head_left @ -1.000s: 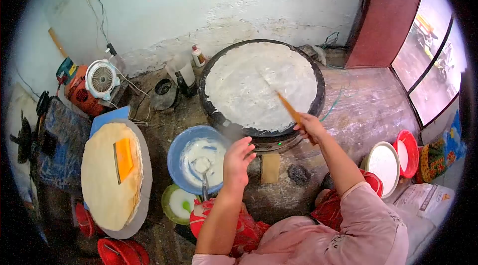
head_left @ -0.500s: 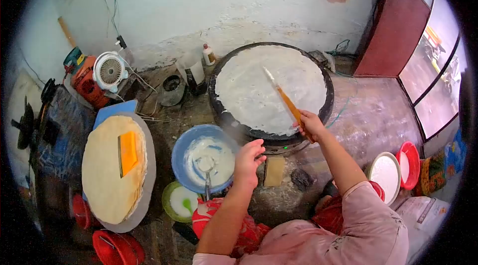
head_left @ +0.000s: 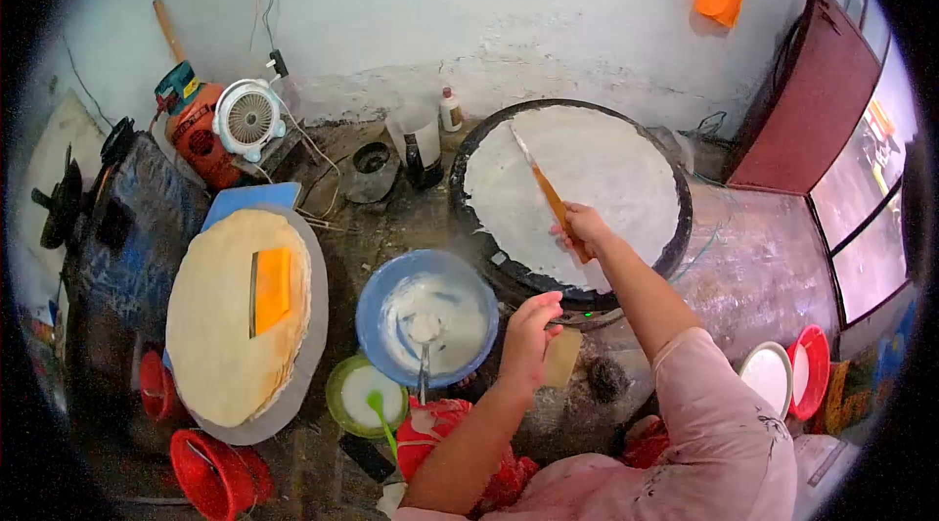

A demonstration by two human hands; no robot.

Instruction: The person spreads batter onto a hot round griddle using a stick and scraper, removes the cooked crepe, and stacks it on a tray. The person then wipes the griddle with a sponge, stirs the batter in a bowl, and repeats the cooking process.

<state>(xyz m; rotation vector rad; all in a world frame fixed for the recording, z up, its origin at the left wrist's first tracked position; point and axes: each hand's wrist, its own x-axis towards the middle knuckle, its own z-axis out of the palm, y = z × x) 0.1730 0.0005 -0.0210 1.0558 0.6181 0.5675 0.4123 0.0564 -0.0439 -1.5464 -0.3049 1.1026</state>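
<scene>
My right hand (head_left: 581, 229) is closed around the wooden handle of a long spatula (head_left: 550, 193). Its pale, batter-smeared blade reaches the far left part of a white batter sheet (head_left: 616, 164) on a large round black griddle (head_left: 469, 218). Near the griddle's front edge, my left hand (head_left: 528, 340) is raised, fingers apart and slightly bent, with nothing in it. Beside that hand stands a blue basin (head_left: 370, 320) of white batter, with a metal ladle (head_left: 424, 369) in it. Along the griddle's front-left rim, a small pale patch shows.
At left lies a stack of thin round flatbreads (head_left: 225, 355) with an orange scraper (head_left: 275, 288) on top. A green bowl (head_left: 337, 408), red buckets (head_left: 210, 477), a white fan (head_left: 248, 118) and an orange gas cylinder (head_left: 201, 135) stand around. A dark red door (head_left: 812, 110) is at right.
The camera view has shifted, so the scene sits further right and lower. Over the griddle, the spatula has swung left towards the sheet's far left edge. My left hand keeps about the same place.
</scene>
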